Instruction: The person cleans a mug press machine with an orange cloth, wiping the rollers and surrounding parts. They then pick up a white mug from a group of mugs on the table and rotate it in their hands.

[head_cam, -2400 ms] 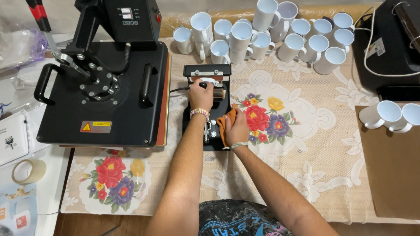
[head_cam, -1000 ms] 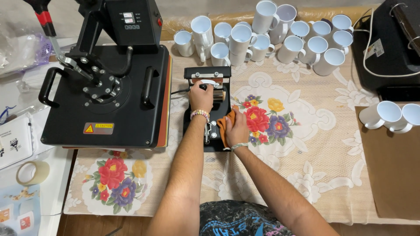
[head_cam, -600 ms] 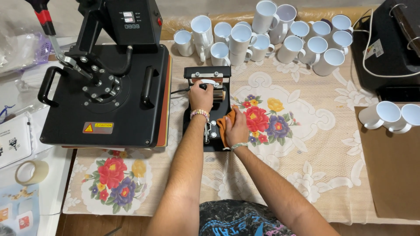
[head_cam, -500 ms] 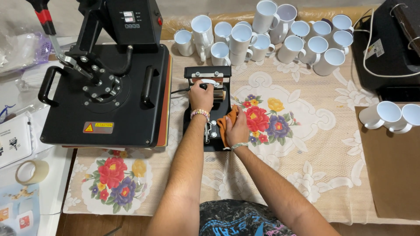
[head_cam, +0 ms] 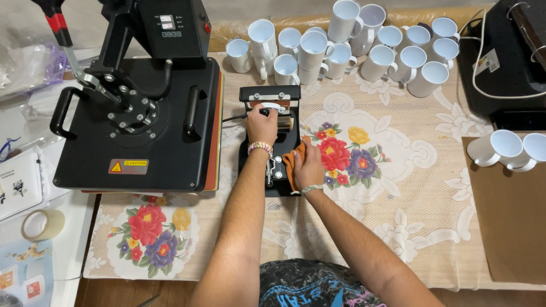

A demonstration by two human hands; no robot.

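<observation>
Surface: table under a cream lace tablecloth (head_cam: 398, 187) with printed flower bunches in red, yellow and purple; wooden floor showing at the bottom left edge.
Mug press: small black mug press (head_cam: 272, 142) near the middle of the table, just right of the big machine, on the cloth.
Left hand: left hand (head_cam: 262, 121) on top of the mug press, fingers curled round its white handle (head_cam: 272, 106); beaded bracelet on the wrist.
Right hand: right hand (head_cam: 310, 165) at the press's right edge, fingers closed flat on an orange cloth (head_cam: 291, 162) held against the machine.
Large machine: black flat heat press (head_cam: 136, 122) left of the mug press, arm and control box raised above its plate, lever with red grip at the top left.
Mugs: cluster of white mugs (head_cam: 352, 48) along the far edge, upright; two more white mugs (head_cam: 512, 149) lying at the right, on a brown sheet (head_cam: 512, 227).
Right corner: black appliance (head_cam: 506, 62) with a white cable over it.
Left side: white side surface with a tape roll (head_cam: 42, 224), printed sheets and clear bags.
</observation>
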